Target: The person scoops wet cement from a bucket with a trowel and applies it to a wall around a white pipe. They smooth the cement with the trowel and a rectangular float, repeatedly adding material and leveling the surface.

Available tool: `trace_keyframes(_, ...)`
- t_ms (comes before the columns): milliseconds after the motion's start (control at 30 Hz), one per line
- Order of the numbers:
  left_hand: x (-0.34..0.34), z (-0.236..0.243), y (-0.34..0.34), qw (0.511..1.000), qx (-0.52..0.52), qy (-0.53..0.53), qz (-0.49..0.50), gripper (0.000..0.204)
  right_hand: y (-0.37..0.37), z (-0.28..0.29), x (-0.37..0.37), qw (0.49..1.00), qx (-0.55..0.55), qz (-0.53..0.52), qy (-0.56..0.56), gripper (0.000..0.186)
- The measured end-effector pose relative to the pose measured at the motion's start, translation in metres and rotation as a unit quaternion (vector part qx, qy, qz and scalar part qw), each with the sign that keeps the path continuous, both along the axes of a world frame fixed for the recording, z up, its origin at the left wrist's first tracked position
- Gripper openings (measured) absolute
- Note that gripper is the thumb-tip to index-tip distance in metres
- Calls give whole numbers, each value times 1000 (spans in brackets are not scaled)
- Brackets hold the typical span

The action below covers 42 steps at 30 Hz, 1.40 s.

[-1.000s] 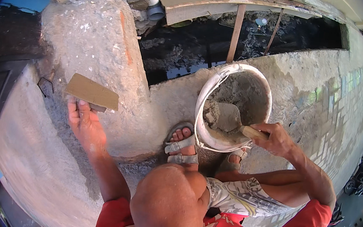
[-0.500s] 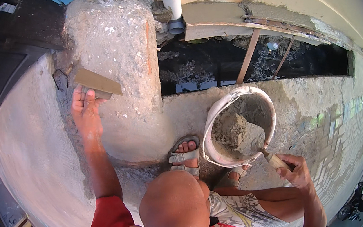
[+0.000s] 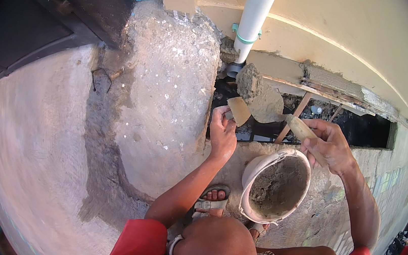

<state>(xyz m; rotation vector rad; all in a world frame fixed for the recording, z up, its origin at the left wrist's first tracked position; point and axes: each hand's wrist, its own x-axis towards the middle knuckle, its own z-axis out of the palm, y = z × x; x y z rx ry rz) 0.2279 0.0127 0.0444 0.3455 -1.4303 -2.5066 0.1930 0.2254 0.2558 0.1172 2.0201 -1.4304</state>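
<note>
At centre, left fingers (image 3: 219,115) grip board (image 3: 239,111), right fingers (image 3: 318,124) trowel (image 3: 268,105), mortar (image 3: 248,82) hiding its tip.

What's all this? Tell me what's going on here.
The person's left grip holds a flat tan piece by its lower edge. The right grip holds a trowel by its handle, with a lump of wet grey mix on the blade. The two tools are close together in front of a dark opening; whether they touch is hard to tell. A white bucket with more grey mix inside stands near the opening's edge.
</note>
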Motion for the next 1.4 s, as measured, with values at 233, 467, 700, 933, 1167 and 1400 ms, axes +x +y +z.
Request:
trace_keyframes(233,-75,-36,29,994,-9,-41,97,28,-53,-41,-90,999,-19,-9,-34,42)
trace_keyframes(467,-116,-62,38,986,17,-41,158,29,-64,-62,-138,998,-37,-17,-57,34)
trace_keyframes(700,-131,-62,34,984,16,-62,168,27,-69,-73,-179,999,-4,12,-50,31)
trace_keyframes(933,-143,-59,32,982,10,-71,177,27,-54,-82,-213,986,-86,-28,-142,31)
trace_keyframes(1167,-153,-68,33,979,42,-53,193,28,-52,-85,-218,978,-146,-24,-147,29)
trace_keyframes(1400,-158,-61,34,974,83,-65,201,31,-44,-91,-221,968,-193,-18,-156,30)
